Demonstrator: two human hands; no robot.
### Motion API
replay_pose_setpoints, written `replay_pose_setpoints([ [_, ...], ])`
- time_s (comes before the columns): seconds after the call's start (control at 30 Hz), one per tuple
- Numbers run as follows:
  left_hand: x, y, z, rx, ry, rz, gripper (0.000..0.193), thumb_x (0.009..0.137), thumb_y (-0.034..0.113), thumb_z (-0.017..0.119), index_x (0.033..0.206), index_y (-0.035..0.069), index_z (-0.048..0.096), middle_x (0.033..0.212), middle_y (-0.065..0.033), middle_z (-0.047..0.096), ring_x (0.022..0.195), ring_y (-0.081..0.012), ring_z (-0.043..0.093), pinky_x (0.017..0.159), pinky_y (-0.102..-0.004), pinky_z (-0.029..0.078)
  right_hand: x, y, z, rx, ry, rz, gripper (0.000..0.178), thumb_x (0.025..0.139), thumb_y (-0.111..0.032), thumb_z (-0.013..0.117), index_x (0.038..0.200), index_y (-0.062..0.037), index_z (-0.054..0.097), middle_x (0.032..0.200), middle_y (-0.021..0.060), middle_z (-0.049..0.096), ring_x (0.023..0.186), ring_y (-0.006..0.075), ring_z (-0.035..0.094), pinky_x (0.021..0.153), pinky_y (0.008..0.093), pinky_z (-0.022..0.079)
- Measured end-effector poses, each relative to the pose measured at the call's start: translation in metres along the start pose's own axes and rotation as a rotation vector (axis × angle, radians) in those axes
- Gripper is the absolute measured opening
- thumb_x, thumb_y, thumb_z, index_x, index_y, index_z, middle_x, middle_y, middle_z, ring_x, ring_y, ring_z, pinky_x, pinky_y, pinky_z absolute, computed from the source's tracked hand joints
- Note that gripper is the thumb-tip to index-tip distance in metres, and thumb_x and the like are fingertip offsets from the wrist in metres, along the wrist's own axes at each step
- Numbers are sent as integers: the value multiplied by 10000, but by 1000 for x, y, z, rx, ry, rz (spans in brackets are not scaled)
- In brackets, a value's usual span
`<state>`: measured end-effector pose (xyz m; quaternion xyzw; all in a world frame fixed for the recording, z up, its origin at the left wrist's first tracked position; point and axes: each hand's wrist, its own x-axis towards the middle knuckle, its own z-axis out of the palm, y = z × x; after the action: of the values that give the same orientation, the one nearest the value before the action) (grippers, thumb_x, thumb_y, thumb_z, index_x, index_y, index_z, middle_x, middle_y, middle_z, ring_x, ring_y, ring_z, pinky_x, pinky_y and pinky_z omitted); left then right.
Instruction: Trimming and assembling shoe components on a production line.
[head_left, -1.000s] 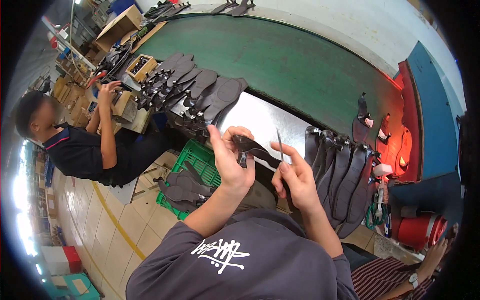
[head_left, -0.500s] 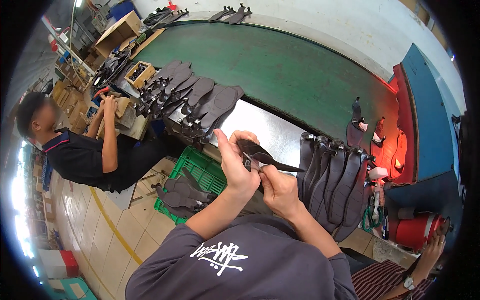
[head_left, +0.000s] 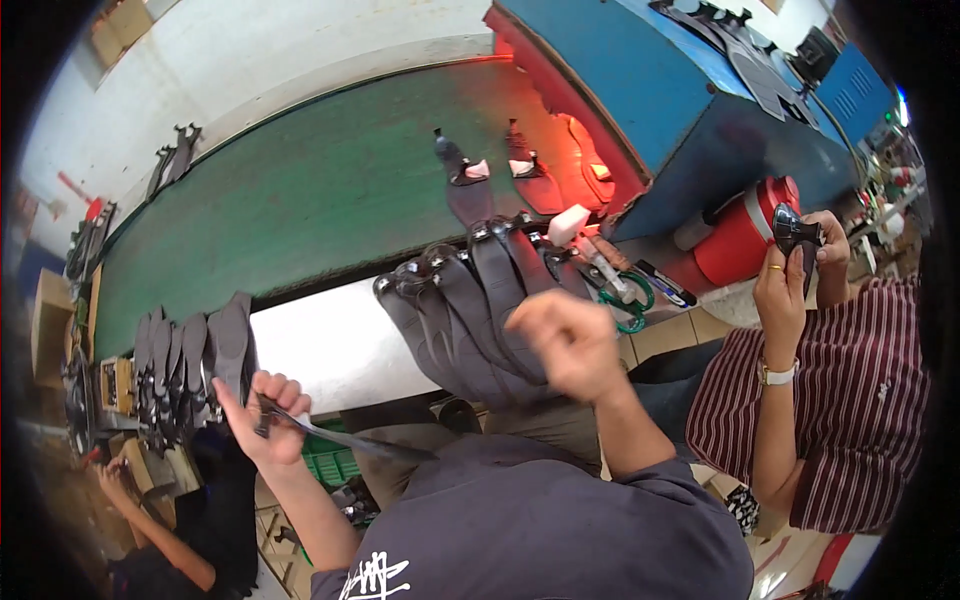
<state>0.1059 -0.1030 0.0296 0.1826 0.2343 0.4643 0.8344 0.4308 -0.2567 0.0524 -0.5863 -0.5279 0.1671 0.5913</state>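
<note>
My left hand (head_left: 268, 425) grips a dark heeled shoe sole (head_left: 355, 440) near its heel end. The sole's thin flat part points right, in front of my shirt. Apart from it, my right hand (head_left: 570, 345) hangs over a row of dark heeled soles (head_left: 465, 340) on the metal table (head_left: 325, 345). Motion smears its curled fingers, and I cannot see anything in them. Another batch of dark soles (head_left: 230, 345) lies at the table's left end.
Behind the table runs a green conveyor belt (head_left: 300, 180) with soles near a red-lit blue machine (head_left: 600, 80). At right, a co-worker in a striped shirt (head_left: 850, 400) handles a heeled piece beside a red bucket (head_left: 745, 235). A green crate (head_left: 330, 462) stands below; another person works far left.
My view has swung to the right. My right hand has let go of the sole and moved over the row of soles; my left hand still holds it, farther left.
</note>
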Motion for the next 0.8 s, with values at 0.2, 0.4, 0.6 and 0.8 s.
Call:
replay_pose_setpoints([
  [0.2,30,-80,-5,-167,94,-460,690,847,757,357,818,83,497,642,3,332,602,-156,311,564,-307,256,-14,94,-89,-846,234,268,324,852,-123,610,1176,-126,632,944,138,648,838,347,635,726,439,502],
  [0.4,29,-123,-10,61,160,-323,582,919,627,382,1010,78,556,798,-81,542,717,-226,502,667,-360,423,-22,132,-90,-1071,140,230,406,737,-209,733,1126,-147,635,950,113,617,900,344,579,766,447,481],
  [0.6,23,-100,-13,218,10,-215,271,878,82,622,1133,13,564,1043,-169,652,899,-233,642,815,-363,513,-13,135,-95,-1145,102,206,312,751,-185,695,1041,-88,636,857,132,591,862,345,556,768,458,458],
  [0.8,4,-20,21,431,-100,557,248,845,-6,618,1090,-33,589,1138,-226,620,1096,-345,590,1007,-488,413,-5,82,-87,-484,279,340,206,881,-87,615,1062,11,595,896,57,631,753,87,567,647,246,448],
])
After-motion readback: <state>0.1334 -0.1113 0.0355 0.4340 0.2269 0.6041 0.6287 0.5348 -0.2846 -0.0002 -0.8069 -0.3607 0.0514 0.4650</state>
